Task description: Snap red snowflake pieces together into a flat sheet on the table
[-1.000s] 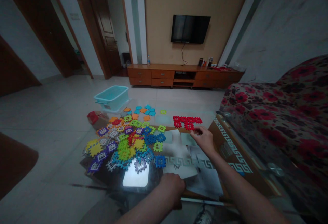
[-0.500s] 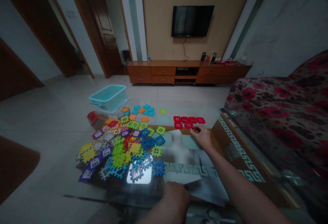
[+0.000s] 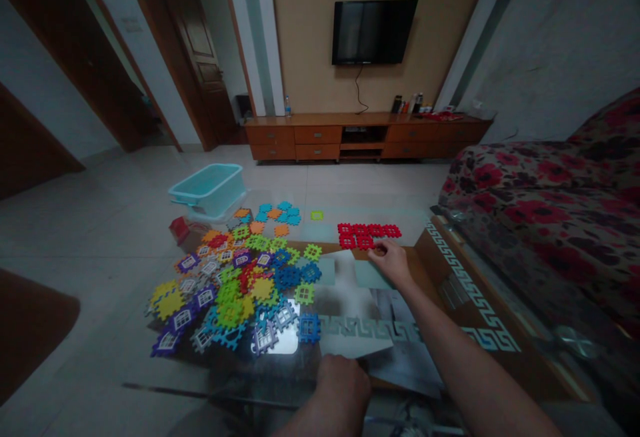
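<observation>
My right hand [image 3: 391, 260] reaches forward over the glass table [image 3: 350, 357], fingers pinched at the near edge of a joined row of red puzzle tiles [image 3: 367, 234]. My left hand [image 3: 344, 387] rests in a fist near the table's front edge, nothing visible in it. A heap of interlocking tiles [image 3: 235, 284] in several colours lies to the left of my arms. A loose blue tile [image 3: 310, 327] lies closest to the left hand. Smaller groups of orange and blue tiles [image 3: 273, 214] and one green tile [image 3: 317, 215] lie further back.
A turquoise plastic tub [image 3: 209, 188] stands on the floor behind the heap, a small red packet [image 3: 181, 230] beside it. A floral sofa [image 3: 545, 190] runs along the right. A wooden TV cabinet [image 3: 365, 134] and wall television [image 3: 373, 30] are at the back.
My right hand has moved slightly forward to the red tiles' edge. The left fist has dropped lower in view as the camera tilted up a little.
</observation>
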The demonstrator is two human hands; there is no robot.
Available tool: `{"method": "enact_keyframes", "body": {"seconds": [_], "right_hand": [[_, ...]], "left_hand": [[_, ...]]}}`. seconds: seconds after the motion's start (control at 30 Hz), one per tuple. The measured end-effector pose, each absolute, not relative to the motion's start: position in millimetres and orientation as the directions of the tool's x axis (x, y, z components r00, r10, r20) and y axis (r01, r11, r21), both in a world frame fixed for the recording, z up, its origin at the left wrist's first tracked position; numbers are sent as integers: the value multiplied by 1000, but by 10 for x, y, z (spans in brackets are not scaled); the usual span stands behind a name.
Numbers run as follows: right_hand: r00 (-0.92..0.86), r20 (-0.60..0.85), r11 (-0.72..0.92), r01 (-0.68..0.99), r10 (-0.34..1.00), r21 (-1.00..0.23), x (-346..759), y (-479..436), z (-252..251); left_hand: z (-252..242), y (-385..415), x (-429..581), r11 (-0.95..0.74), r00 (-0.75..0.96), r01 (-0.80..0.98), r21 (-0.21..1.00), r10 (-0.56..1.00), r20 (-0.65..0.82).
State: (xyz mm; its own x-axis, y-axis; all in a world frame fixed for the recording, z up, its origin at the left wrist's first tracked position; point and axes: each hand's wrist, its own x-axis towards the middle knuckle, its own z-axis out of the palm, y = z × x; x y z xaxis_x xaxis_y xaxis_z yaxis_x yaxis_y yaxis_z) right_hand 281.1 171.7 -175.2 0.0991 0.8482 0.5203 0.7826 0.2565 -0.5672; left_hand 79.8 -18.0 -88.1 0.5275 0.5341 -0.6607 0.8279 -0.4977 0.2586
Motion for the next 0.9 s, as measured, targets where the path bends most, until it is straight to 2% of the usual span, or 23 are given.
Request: {"method": "enact_keyframes", "body": {"seconds": [0.1, 0.9], "right_hand": [[99, 512, 245, 791, 853, -561, 2809, 1728, -1767], [104, 531, 216, 836, 841, -505, 2789, 1772, -1870]], "left_hand": [[-811, -179, 812, -499, 466, 847, 182, 533, -706], [-819, -213, 812, -533, 495, 826, 182, 531, -688]]}}
